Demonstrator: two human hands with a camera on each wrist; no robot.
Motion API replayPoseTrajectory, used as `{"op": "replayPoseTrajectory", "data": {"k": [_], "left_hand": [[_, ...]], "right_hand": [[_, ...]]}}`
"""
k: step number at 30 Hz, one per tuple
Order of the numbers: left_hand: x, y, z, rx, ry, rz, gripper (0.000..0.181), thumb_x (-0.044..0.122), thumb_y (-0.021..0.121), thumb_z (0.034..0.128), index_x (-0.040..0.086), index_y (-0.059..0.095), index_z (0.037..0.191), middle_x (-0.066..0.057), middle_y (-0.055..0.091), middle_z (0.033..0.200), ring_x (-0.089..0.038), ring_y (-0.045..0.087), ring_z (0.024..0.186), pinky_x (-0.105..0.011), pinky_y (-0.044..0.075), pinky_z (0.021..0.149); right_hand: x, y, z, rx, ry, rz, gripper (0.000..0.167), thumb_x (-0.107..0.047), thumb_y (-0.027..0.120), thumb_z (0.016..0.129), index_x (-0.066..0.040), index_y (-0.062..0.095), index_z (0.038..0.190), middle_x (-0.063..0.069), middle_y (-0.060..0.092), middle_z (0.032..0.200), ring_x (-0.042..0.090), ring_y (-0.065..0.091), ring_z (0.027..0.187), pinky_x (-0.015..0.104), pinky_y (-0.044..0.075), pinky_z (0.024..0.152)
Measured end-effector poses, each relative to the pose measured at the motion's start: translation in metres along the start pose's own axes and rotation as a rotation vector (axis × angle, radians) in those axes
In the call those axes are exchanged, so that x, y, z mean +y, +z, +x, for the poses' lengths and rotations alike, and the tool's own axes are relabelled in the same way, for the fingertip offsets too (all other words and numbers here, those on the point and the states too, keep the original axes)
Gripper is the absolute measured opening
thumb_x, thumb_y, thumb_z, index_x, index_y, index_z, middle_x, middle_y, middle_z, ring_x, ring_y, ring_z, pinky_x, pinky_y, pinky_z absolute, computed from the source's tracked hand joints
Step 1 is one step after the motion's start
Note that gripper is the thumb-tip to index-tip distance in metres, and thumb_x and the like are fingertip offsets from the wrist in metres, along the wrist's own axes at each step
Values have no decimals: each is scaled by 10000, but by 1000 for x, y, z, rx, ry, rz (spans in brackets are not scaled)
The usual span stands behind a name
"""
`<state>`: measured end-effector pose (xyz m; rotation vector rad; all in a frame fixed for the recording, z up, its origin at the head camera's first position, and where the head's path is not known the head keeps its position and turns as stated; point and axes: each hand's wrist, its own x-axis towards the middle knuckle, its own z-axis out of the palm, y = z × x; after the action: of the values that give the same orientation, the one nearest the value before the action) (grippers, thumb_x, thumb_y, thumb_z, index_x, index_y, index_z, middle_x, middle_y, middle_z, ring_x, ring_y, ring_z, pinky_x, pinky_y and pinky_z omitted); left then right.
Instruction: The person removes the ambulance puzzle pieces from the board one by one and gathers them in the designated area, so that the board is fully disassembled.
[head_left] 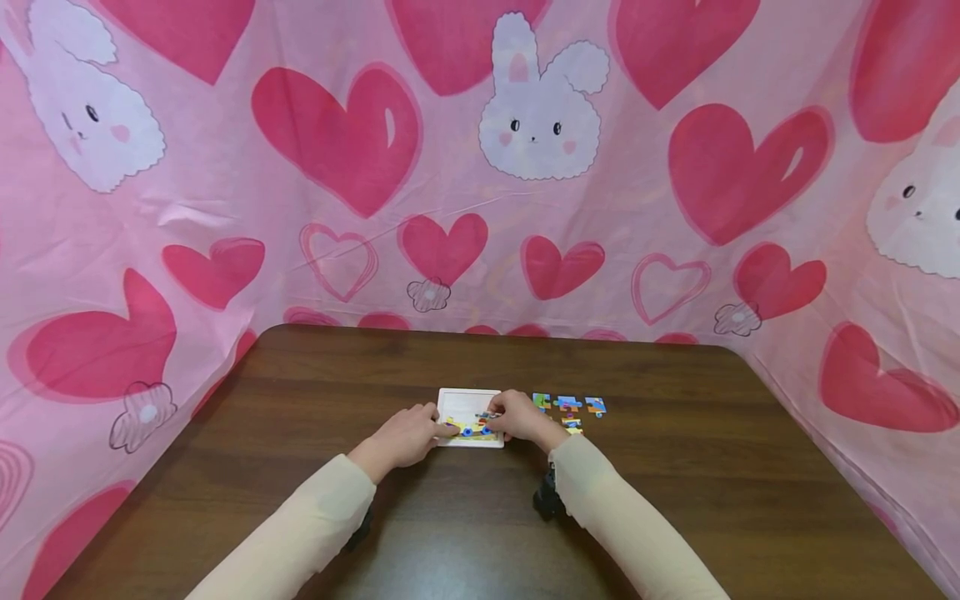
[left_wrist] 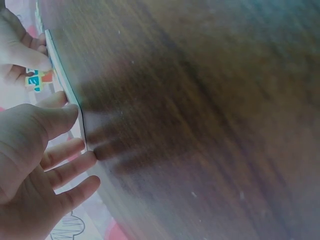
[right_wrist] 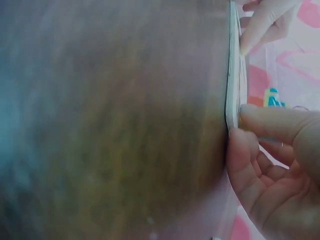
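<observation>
A white puzzle tray (head_left: 468,391) lies on the table, with joined yellow and blue pieces (head_left: 468,432) along its lower part. My left hand (head_left: 405,437) rests at its left edge, the index finger reaching over the pieces; in the left wrist view this hand (left_wrist: 40,165) has its fingers extended against the tray's side (left_wrist: 65,82). My right hand (head_left: 525,417) pinches a small colourful puzzle piece (left_wrist: 38,80) above the tray's right part. In the right wrist view, fingertips of that hand (right_wrist: 280,160) are at the tray's corner, and the piece (right_wrist: 273,98) shows beyond them.
Several loose puzzle pieces (head_left: 567,403) lie on the brown wooden table (head_left: 675,467) to the right of the tray, some partly behind my right hand. A pink cloth (head_left: 465,192) with hearts and rabbits hangs around the table's back and sides.
</observation>
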<state>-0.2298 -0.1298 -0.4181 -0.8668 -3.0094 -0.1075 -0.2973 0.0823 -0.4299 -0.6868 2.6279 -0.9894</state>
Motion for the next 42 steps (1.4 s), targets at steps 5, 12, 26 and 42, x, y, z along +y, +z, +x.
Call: {"op": "replayPoseTrajectory", "data": {"k": [5, 12, 26, 42], "left_hand": [[0, 0, 0, 2, 4, 2, 378, 134, 671, 840, 239, 634, 1201, -75, 527, 947, -212, 481, 820, -357, 437, 733], [0, 0, 0, -9, -9, -18, 383, 135, 675, 836, 236, 632, 1203, -74, 528, 953, -208, 475, 820, -349, 436, 743], [-3, 2, 0, 8, 6, -52, 371, 134, 660, 847, 233, 632, 1204, -82, 538, 965, -215, 487, 832, -360, 426, 748], [-5, 5, 1, 28, -35, -62, 390, 163, 671, 845, 67, 600, 1216, -100, 562, 1056, -221, 513, 876, -381, 444, 813]], "right_hand": [[5, -2, 0, -36, -25, 43, 59, -27, 671, 811, -11, 633, 854, 16, 551, 691, 99, 499, 453, 251, 464, 466], [10, -5, -2, 27, 17, 166, 175, 14, 643, 817, -1, 594, 984, 63, 531, 767, 155, 521, 528, 290, 493, 502], [22, -48, -20, 175, -2, 243, 127, -47, 636, 856, -30, 597, 976, 75, 544, 707, 194, 536, 572, 358, 507, 544], [49, -98, -64, 202, 3, 245, 175, -53, 595, 891, 43, 572, 1035, 157, 537, 731, 309, 561, 619, 492, 495, 624]]}}
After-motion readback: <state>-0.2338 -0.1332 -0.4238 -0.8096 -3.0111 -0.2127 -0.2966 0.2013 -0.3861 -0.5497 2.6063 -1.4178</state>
